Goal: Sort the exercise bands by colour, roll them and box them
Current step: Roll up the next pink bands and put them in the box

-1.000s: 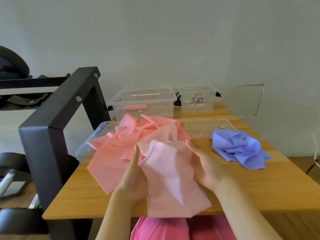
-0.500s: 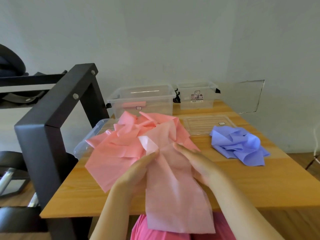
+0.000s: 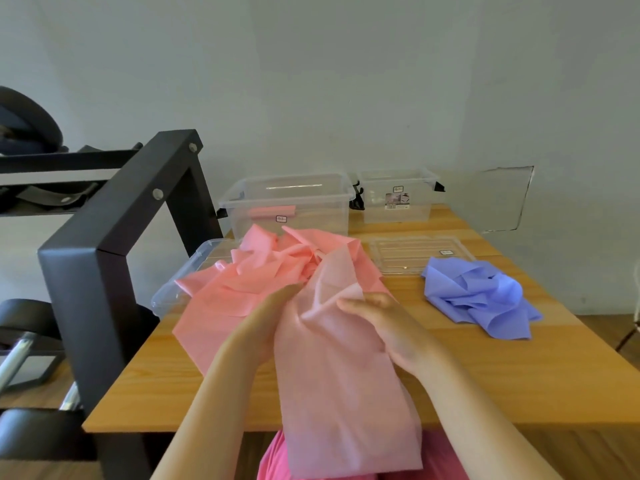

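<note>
Both hands are on one pale pink band [image 3: 339, 393], pulled out of the pink pile [image 3: 249, 278] at table [image 3: 519, 375] centre-left. The band runs from the pile toward the person and drapes over the near table edge. It hangs lower than a second ago and about the same as half a second ago. Left hand [image 3: 263, 327]: fingers fairly straight along the band's left edge, thumb hidden behind the sheet, so can't tell whether it actually grips. Right hand [image 3: 388, 323]: fingers curled over the right edge, tips on a folded pale flap. Half a second ago that flap sat by the left fingertips. The hands are closer together than a second ago. The blue pile [image 3: 481, 299] lies well apart to the right, unmoved. At the back, the large clear box [image 3: 287, 206] holds one pink roll [image 3: 273, 212], with the small clear box [image 3: 398, 195] beside it. One lid [image 3: 415, 254] lies flat behind the blue pile. Nothing there has changed.
</note>
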`<action>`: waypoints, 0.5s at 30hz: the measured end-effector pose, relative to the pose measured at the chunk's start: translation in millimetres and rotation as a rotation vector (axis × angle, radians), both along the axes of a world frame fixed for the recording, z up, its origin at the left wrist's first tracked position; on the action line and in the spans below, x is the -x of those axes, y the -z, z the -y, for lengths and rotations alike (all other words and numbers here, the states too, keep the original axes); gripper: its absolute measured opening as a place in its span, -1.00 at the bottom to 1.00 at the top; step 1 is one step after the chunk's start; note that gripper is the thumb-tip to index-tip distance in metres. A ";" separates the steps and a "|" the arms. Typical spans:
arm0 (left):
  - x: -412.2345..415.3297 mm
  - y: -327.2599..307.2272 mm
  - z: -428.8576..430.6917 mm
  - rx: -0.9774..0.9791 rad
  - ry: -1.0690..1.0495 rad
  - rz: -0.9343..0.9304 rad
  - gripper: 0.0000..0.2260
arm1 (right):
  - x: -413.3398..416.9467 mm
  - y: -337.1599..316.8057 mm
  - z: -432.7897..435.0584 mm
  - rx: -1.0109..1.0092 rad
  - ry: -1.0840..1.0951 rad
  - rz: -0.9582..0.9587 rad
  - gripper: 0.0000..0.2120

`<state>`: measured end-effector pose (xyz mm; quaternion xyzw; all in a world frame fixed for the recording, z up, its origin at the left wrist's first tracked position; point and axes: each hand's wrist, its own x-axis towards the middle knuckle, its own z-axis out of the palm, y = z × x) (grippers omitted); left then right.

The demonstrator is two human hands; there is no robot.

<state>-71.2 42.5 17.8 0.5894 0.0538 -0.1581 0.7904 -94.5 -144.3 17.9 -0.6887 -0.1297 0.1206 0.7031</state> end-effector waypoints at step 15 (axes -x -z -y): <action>11.8 14.5 -10.6 0.222 -0.048 0.097 -0.58 | -12.2 -3.5 4.1 -0.387 0.171 -0.200 -0.70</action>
